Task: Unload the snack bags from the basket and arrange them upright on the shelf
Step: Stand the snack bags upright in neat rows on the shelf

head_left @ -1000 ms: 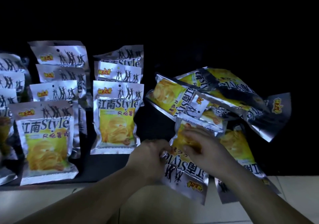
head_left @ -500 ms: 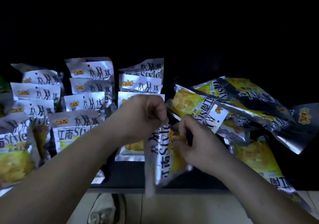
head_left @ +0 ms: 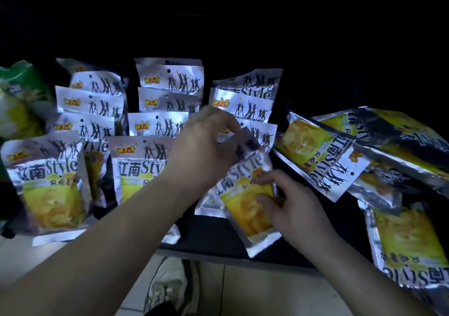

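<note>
Now that the snack bag (head_left: 245, 208) has turned face-out, left hand (head_left: 204, 145) pinching its top, right hand (head_left: 291, 208) clamping its side, seating it likely remains.

The front-left snack bag (head_left: 46, 189) reads "江南Style" in dark letters across its silver front. A smaller line of characters under it is too blurred to make out. The middle front bag (head_left: 136, 177) shows "江南Sty" before it is covered. The tilted snack bag (head_left: 243, 206) bears "南Style". The lying bag (head_left: 315, 155) carries the same name turned sideways, and the rear bag (head_left: 247, 89) shows "Style". The orange corner logo on each bag cannot be read with certainty.
</note>
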`<act>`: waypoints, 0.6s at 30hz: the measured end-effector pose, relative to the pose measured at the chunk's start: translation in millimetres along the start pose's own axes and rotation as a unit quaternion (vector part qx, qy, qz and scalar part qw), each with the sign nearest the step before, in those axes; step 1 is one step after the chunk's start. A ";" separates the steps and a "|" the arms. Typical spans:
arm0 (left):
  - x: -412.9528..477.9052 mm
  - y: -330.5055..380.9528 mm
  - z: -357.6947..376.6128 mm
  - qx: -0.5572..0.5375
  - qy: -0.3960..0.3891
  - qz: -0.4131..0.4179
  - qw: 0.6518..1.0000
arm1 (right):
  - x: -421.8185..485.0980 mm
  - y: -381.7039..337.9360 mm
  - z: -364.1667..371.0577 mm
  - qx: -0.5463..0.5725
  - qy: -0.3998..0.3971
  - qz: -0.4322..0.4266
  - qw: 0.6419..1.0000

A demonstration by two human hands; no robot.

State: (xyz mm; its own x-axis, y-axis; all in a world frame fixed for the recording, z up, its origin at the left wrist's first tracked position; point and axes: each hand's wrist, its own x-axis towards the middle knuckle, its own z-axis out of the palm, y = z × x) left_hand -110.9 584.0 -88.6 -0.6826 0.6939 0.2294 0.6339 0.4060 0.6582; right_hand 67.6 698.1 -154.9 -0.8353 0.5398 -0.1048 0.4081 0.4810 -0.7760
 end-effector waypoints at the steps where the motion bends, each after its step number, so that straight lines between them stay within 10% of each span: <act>1: -1.6 -5.7 -2.1 0.008 0.028 -0.003 1.000 | 0.9 -0.4 2.8 0.046 0.028 0.016 0.998; 10: -47.7 -40.7 21.6 0.040 -0.231 -0.025 0.972 | -13.8 3.4 45.3 0.205 -0.008 0.120 0.971; 18: -67.2 -50.8 29.9 0.172 -0.240 0.052 0.954 | -20.4 6.7 41.9 0.214 -0.054 0.128 0.967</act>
State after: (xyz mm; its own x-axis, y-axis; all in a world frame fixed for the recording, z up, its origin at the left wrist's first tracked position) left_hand -86.4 534.6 -158.9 -0.4166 0.8998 -0.1296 0.8269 0.4343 0.3571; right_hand 71.9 661.3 -184.0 -0.7702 0.5173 -0.3731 0.4351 -0.0017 -0.9004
